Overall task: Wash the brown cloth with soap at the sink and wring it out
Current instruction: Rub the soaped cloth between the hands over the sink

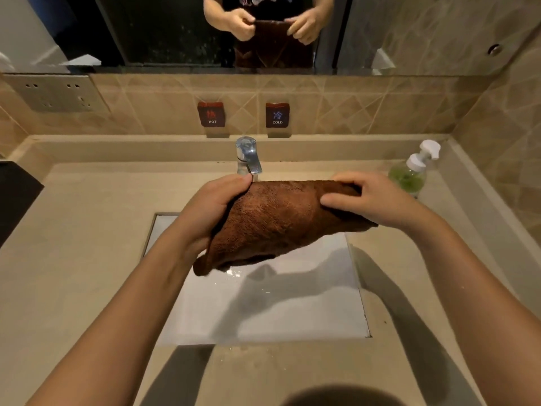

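Beige stone counter (73, 259) with a white sink (292, 312) sunk into it, that's where I'm standing. Both my arms are reaching forward over the basin, wrists roughly level. My left hand (210, 206) is gripping one end of the brown cloth (278, 224), thumb on top, fingers hidden behind the fabric. My right hand (377, 200) is pinching the other end, fingers draped over the top edge. So the cloth is hanging stretched between my hands above the basin, with a loose corner drooping below my left wrist. I'm holding it spread like this, I reckon, so the whole face can take water and soap, and over the sink so drips land there. Just beyond my left thumb the faucet (248, 155) is sitting; can't make out any water running. Past my right hand, on its outer side, the green soap bottle (409, 174) is standing on the counter within easy reach. No suds showing, so I'm guessing soaping isn't done yet.
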`<state>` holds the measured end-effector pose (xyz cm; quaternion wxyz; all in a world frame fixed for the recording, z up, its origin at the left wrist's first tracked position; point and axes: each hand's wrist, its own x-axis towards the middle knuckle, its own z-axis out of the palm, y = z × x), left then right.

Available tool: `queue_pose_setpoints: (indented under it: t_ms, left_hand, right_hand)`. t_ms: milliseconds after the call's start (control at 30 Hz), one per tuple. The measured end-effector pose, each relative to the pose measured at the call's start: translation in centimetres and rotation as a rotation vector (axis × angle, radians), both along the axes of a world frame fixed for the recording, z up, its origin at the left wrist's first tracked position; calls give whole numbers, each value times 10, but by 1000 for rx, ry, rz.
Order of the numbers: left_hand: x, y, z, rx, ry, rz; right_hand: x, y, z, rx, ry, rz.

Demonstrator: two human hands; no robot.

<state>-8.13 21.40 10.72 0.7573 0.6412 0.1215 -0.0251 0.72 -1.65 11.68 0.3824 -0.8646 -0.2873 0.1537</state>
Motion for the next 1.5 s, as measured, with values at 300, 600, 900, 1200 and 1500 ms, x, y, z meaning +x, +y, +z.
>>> queue_pose_setpoints:
  t_ms: [300, 600, 900, 1200, 1500]
  left_hand:
    - [18, -54, -8, -182, 111, 209]
    - [23, -72, 2, -155, 83, 249]
    - [33, -70, 9, -207, 162, 213]
    - [33, -78, 17, -229, 157, 109]
    - [29, -81, 16, -290, 171, 115]
  right_hand:
    - [-55, 68, -21, 120, -304, -212]
    - [-54, 81, -25, 333, -334, -351]
    - [-39, 79, -24, 346, -208, -439]
    - [-15, 77, -13, 445, -60, -642]
    - [-11, 79, -9, 418, -42, -661]
